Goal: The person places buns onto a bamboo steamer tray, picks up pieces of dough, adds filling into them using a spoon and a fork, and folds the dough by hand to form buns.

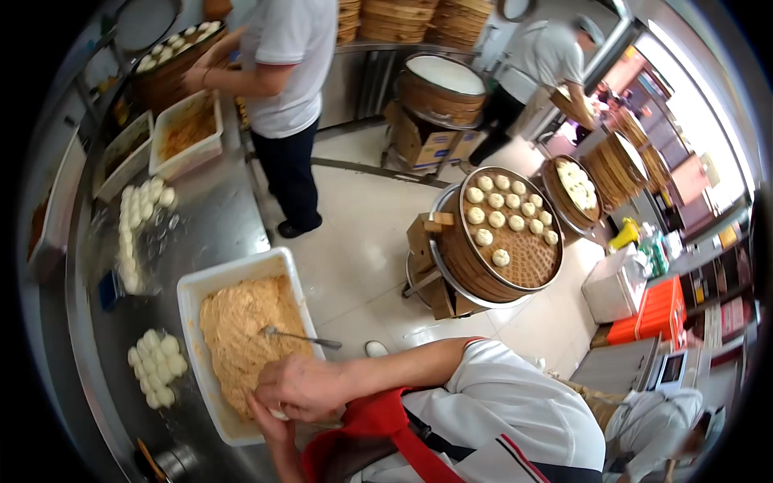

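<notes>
The person's right forearm reaches across the filling tub, its hand bent with fingers bunched over a mostly hidden piece of dough. The left hand grips that dough from below, thumb side up, beside the tub's near edge.

Bright right-side window glare, with curved, blackened fisheye edges
</notes>
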Demonstrator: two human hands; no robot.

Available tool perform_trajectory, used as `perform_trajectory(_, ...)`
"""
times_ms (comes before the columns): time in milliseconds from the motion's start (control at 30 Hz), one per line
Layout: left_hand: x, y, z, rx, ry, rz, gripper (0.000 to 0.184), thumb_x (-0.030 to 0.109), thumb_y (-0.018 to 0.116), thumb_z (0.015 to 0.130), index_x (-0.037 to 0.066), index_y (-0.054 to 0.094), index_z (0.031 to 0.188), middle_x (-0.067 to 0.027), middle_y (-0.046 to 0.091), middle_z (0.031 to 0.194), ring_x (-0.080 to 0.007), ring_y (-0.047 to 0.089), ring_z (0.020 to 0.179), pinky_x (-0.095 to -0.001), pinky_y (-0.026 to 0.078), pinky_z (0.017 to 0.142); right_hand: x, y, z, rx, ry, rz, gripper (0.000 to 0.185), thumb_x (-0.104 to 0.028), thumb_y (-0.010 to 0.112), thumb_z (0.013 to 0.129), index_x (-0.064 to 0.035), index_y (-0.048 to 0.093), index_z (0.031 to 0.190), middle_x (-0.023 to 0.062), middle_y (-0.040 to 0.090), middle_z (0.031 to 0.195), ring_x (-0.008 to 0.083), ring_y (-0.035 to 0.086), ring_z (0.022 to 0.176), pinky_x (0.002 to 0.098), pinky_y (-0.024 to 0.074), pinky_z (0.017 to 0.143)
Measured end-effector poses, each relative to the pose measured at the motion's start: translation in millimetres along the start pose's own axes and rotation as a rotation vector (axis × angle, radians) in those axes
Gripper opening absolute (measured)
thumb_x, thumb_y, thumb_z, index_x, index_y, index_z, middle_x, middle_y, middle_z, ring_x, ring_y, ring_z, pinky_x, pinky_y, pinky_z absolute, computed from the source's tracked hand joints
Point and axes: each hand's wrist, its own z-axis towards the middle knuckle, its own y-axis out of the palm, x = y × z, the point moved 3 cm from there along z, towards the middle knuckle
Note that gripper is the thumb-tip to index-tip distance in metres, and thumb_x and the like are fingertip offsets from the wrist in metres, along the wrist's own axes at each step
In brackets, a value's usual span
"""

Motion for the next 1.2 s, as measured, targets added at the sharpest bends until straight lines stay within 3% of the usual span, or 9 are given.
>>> perform_trajectory(167, -19.1, 0.7, 2.8, 0.114, -0.180, -0.273, 0.065, 0.053, 0.019, 0.100, 0.003, 0.060, 0.102, -0.0094, 0.064, 0.096, -0.0210, 0.062, 0.091, -0.0345, 0.050, 0.083, -13.7, -41.5, -0.3, -0.264, 0.093, 0.183, 0.032, -0.013, 0.066, 0.074, -0.0061, 0.061, 0.105, 0.0162, 0.061, 0.096, 0.0349, 0.060, 0.091, 0.0419, 0.0490, 0.077)
perform_trajectory(267, -12.9, -4.1, 2.6, -0.176, -0.199, -0.373, 0.064, 0.054, 0.022, 0.098, 0.002, 0.059, 0.108, -0.0095, 0.065, 0.098, -0.0231, 0.063, 0.092, -0.0373, 0.051, 0.082, -7.1, -42.2, -0.4, -0.241, 0.141, 0.108, 0.051, -0.019, 0.070, 0.074, -0.0076, 0.055, 0.122, 0.0172, 0.061, 0.107, 0.0347, 0.059, 0.099, 0.0416, 0.0479, 0.084)
perform_trajectory(300, -13.0, -1.6, 0.8, -0.104, -0.186, -0.349, 0.065, 0.054, 0.021, 0.098, 0.002, 0.058, 0.111, -0.0104, 0.064, 0.101, -0.0241, 0.062, 0.095, -0.0380, 0.051, 0.085, -4.0, -44.3, -4.4, -0.205, 0.156, 0.043, 0.058, -0.020, 0.072, 0.074, -0.0077, 0.052, 0.127, 0.0175, 0.061, 0.110, 0.0345, 0.059, 0.102, 0.0416, 0.0473, 0.086)
perform_trajectory(467, -3.9, 25.7, 1.7, 0.141, -0.214, -0.459, 0.068, 0.052, 0.016, 0.100, 0.001, 0.048, 0.131, -0.0177, 0.057, 0.124, -0.0274, 0.053, 0.117, -0.0391, 0.042, 0.102, -6.8, -17.2, -15.6, -0.112, 0.118, -0.106, 0.067, -0.023, 0.075, 0.071, -0.0041, 0.047, 0.129, 0.0188, 0.056, 0.114, 0.0357, 0.055, 0.107, 0.0431, 0.0423, 0.094)
perform_trajectory(500, 0.4, 30.3, 2.5, 0.057, -0.191, -0.437, 0.070, 0.053, 0.015, 0.099, 0.002, 0.040, 0.140, -0.0204, 0.046, 0.137, -0.0302, 0.044, 0.128, -0.0416, 0.033, 0.110, -5.9, -15.1, -16.9, -0.129, 0.128, -0.131, 0.066, -0.023, 0.075, 0.070, -0.0041, 0.048, 0.128, 0.0185, 0.057, 0.112, 0.0356, 0.055, 0.106, 0.0430, 0.0427, 0.094)
perform_trajectory(733, 18.2, 71.3, -6.2, -0.055, -0.159, -0.316, 0.069, 0.056, 0.015, 0.098, 0.008, 0.032, 0.144, -0.0246, 0.042, 0.140, -0.0349, 0.041, 0.130, -0.0431, 0.030, 0.112, 2.5, -15.3, -42.5, 0.028, 0.060, -0.199, 0.061, -0.016, 0.073, 0.067, -0.0025, 0.051, 0.122, 0.0167, 0.058, 0.103, 0.0357, 0.059, 0.096, 0.0438, 0.0455, 0.089)
perform_trajectory(933, 20.6, 100.4, -1.6, -0.177, -0.204, -0.253, 0.072, 0.060, 0.019, 0.097, 0.008, 0.028, 0.146, -0.0227, 0.042, 0.139, -0.0351, 0.048, 0.123, -0.0460, 0.047, 0.097, 2.9, -82.0, -84.3, 0.149, 0.200, -0.107, 0.051, -0.013, 0.075, 0.064, -0.0019, 0.056, 0.110, 0.0181, 0.060, 0.095, 0.0368, 0.060, 0.093, 0.0427, 0.0483, 0.081)
perform_trajectory(967, 20.2, 99.7, 0.1, -0.240, -0.196, -0.195, 0.074, 0.061, 0.021, 0.096, 0.006, 0.027, 0.145, -0.0228, 0.043, 0.137, -0.0345, 0.054, 0.113, -0.0443, 0.054, 0.083, 8.1, -93.7, -96.7, 0.162, 0.257, -0.105, 0.048, -0.013, 0.074, 0.068, -0.0034, 0.055, 0.112, 0.0169, 0.060, 0.097, 0.0369, 0.060, 0.094, 0.0432, 0.0489, 0.080)
perform_trajectory(1200, 23.3, 112.0, -1.7, -0.127, -0.194, -0.062, 0.066, 0.053, 0.029, 0.098, 0.004, 0.032, 0.142, -0.0229, 0.047, 0.132, -0.0331, 0.060, 0.099, -0.0387, 0.055, 0.077, 55.9, -171.2, -222.5, 0.408, 0.542, -0.318, 0.051, -0.012, 0.074, 0.070, -0.0038, 0.053, 0.116, 0.0148, 0.060, 0.099, 0.0348, 0.060, 0.093, 0.0418, 0.0497, 0.081)
